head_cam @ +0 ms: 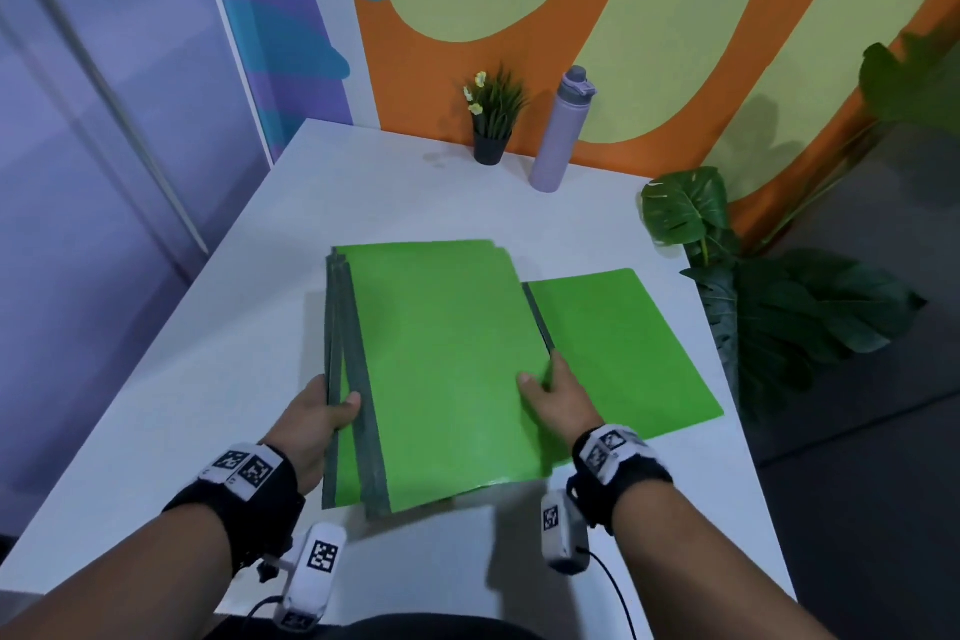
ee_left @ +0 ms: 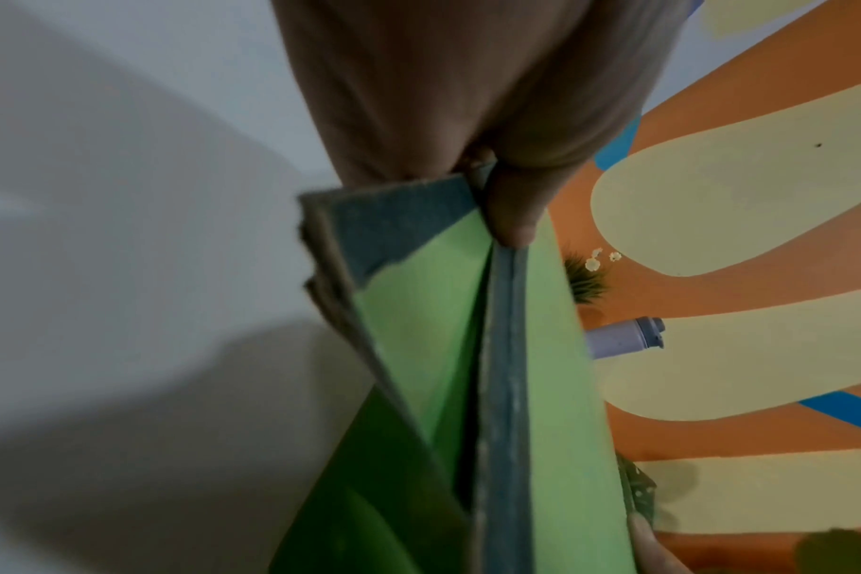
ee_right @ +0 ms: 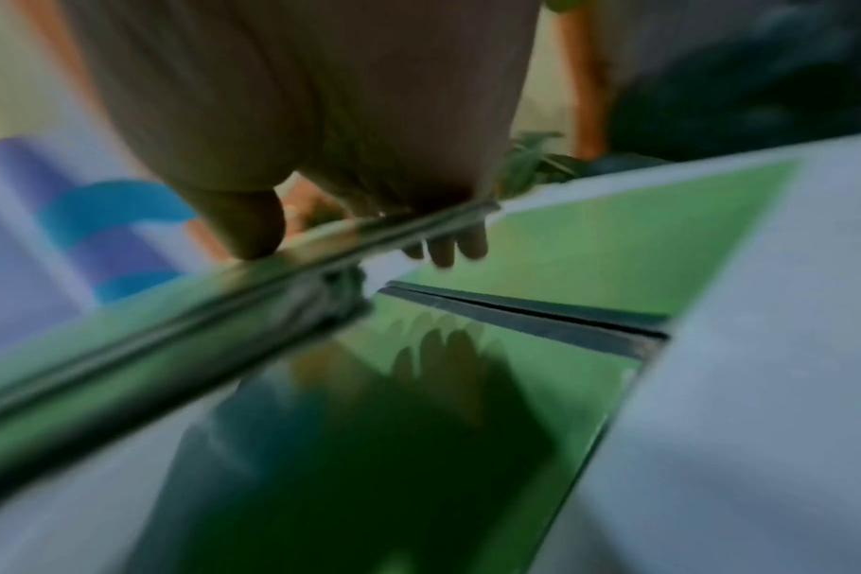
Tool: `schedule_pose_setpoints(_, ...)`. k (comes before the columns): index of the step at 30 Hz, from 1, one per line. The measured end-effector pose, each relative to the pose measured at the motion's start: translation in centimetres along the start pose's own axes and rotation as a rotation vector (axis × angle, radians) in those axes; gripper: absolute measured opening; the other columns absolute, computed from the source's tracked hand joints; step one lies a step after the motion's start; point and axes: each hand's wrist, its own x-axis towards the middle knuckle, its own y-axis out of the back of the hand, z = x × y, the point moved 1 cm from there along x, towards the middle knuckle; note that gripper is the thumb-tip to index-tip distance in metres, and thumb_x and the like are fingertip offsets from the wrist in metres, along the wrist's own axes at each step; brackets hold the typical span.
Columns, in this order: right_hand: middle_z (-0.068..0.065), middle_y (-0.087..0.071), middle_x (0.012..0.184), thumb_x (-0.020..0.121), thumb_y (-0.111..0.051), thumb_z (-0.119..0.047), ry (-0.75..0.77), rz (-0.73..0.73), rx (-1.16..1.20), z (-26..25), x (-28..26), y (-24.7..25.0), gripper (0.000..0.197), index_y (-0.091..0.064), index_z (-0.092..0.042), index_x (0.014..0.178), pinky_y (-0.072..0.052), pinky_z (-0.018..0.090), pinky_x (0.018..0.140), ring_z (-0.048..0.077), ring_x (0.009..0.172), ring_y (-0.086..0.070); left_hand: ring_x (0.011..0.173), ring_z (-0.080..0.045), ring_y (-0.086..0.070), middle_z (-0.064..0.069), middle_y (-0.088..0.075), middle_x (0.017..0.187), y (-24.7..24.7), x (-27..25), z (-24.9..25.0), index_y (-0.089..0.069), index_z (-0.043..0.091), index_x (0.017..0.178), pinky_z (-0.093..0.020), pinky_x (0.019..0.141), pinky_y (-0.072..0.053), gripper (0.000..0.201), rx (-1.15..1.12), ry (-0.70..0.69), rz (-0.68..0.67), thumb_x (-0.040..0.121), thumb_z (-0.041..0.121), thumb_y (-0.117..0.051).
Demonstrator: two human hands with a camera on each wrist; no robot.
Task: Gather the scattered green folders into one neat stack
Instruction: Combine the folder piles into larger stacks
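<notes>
Folders in hand: a bundle of green folders (head_cam: pixel 441 369) with dark grey spines, held over the middle of the table; at least three spines show fanned at the left edge, the exact count cannot be told.
Folder on table: one single green folder (head_cam: pixel 623 353) lying flat on the right part of the table, its grey spine toward the bundle; the bundle's right edge overlaps it.
Bundle alignment: uneven, spines splayed at the near-left corner, far ends closer together.
Left hand (head_cam: pixel 317 418): grips the bundle's left, spine side near its near end; thumb on top of the spines, fingers wrapped underneath; palm turned inward.
Left hand close view: the left hand (ee_left: pixel 467 97) pinches the grey spines between thumb and fingers, the folders fanning away from it.
Right hand (head_cam: pixel 558 398): holds the bundle's right edge, thumb pressed on the top cover, fingers curled under that edge above the single folder.
Right hand close view: blurred; fingertips (ee_right: pixel 443 248) show below the bundle's edge, above the flat folder.
Table (head_cam: pixel 208 353): one, white.
Potted plant (head_cam: pixel 492 117): one, small, dark pot, at the far edge.
Bottle (head_cam: pixel 561 130): one, lilac, upright, just right of the potted plant.
Leafy plant (head_cam: pixel 753 286): one, large, beyond the table's right edge.
</notes>
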Motion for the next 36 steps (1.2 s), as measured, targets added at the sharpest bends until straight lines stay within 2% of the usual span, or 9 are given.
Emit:
schedule_pose_setpoints(3, 0.009, -0.024, 0.156, 0.093, -0.051, -0.038, -0.118, -0.061, 0.317, 1.4, -0.4, 2.2, 0.068, -0.018, -0.018, 0.149, -0.027, 0.045, 0.113, 0.030, 0.140, -0.029, 0.114, -0.028, -0.052, -0.010, -0.059, 0.116, -1.9, 0.1, 0.2, -0.052, 0.011, 0.119, -0.049, 0.109, -0.036, 0.022, 0.013, -0.029, -0.073, 0.101, 0.020, -0.043)
schedule_pose_setpoints(7, 0.010, -0.033, 0.151, 0.093, -0.053, -0.018, -0.198, 0.068, 0.451, 3.5, -0.6, 4.1, 0.054, -0.034, -0.021, 0.143, -0.031, 0.046, 0.110, 0.031, 0.135, -0.036, 0.132, -0.027, -0.048, -0.006, -0.056, 0.138, -4.8, 0.9, 0.1, -0.049, 0.018, 0.136, -0.051, 0.113, -0.034, 0.053, -0.022, 0.115, -0.207, 0.098, 0.052, -0.033)
schedule_pose_setpoints(12, 0.012, -0.034, 0.151, 0.093, -0.053, -0.019, -0.301, 0.108, 0.479, 6.1, -1.4, 5.6, 0.056, -0.031, -0.011, 0.144, -0.029, 0.045, 0.110, 0.031, 0.136, -0.034, 0.147, -0.023, -0.026, -0.003, -0.028, 0.160, -8.1, 0.9, 0.6, -0.027, 0.022, 0.152, -0.048, 0.121, -0.020, 0.105, 0.142, 0.190, -0.288, 0.069, 0.085, -0.040)
schedule_pose_setpoints(17, 0.011, -0.050, 0.134, 0.088, -0.058, -0.007, -0.267, 0.339, 0.573, 8.1, -1.1, 7.0, 0.056, -0.040, -0.012, 0.140, -0.043, 0.043, 0.100, 0.028, 0.112, -0.052, 0.151, -0.025, -0.013, -0.008, -0.013, 0.163, -9.9, -0.1, 0.0, -0.016, 0.018, 0.154, -0.044, 0.120, -0.011, 0.073, 0.627, 0.110, -0.336, 0.095, 0.060, -0.007)
schedule_pose_setpoints(20, 0.011, -0.048, 0.137, 0.088, -0.058, -0.010, -0.226, 0.421, 0.550, 8.6, -1.0, 7.8, 0.054, -0.040, -0.016, 0.139, -0.046, 0.042, 0.098, 0.029, 0.112, -0.055, 0.152, -0.024, -0.002, 0.003, -0.003, 0.165, -8.5, 0.8, -1.8, -0.017, 0.027, 0.154, -0.059, 0.118, -0.011, 0.061, 1.197, -0.038, -0.346, 0.099, 0.053, -0.012)
schedule_pose_setpoints(23, 0.008, -0.057, 0.126, 0.089, -0.056, -0.009, -0.196, 0.456, 0.554, 9.1, -1.1, 8.1, 0.047, -0.046, -0.016, 0.135, -0.049, 0.033, 0.084, 0.026, 0.095, -0.060, 0.150, -0.023, -0.010, 0.012, -0.007, 0.163, -5.2, 1.8, -2.9, -0.024, 0.035, 0.149, -0.064, 0.111, -0.022, 0.067, 1.461, -0.076, -0.151, 0.090, 0.061, -0.038)
schedule_pose_setpoints(28, 0.013, -0.065, 0.101, 0.089, -0.052, -0.001, -0.145, 0.421, 0.595, 9.1, -1.0, 6.9, 0.034, -0.057, -0.014, 0.119, -0.049, 0.029, 0.069, 0.026, 0.081, -0.060, 0.134, -0.034, -0.039, -0.008, -0.033, 0.148, 2.7, 1.6, -2.3, -0.035, 0.025, 0.142, -0.053, 0.105, -0.043, 0.091, 1.385, 0.114, 0.207, 0.067, 0.054, -0.077)
schedule_pose_setpoints(32, 0.013, -0.065, 0.097, 0.089, -0.053, -0.003, -0.144, 0.373, 0.554, 8.9, -0.4, 4.6, 0.035, -0.055, -0.016, 0.121, -0.049, 0.032, 0.073, 0.026, 0.077, -0.060, 0.133, -0.037, -0.040, -0.014, -0.027, 0.150, 9.4, 1.7, -2.7, -0.027, 0.026, 0.147, -0.049, 0.106, -0.043, 0.100, 1.307, 0.383, 0.354, 0.064, 0.046, -0.079)
schedule_pose_setpoints(36, 0.011, -0.064, 0.082, 0.087, -0.052, -0.006, -0.212, 0.292, 0.485, 9.3, -0.3, 2.2, 0.033, -0.049, -0.019, 0.118, -0.052, 0.035, 0.064, 0.028, 0.068, -0.062, 0.139, -0.039, -0.026, -0.014, -0.019, 0.156, 9.4, 1.0, -2.8, -0.025, 0.022, 0.149, -0.057, 0.108, -0.037, 0.087, 1.227, 0.325, 0.479, 0.075, 0.022, -0.071)
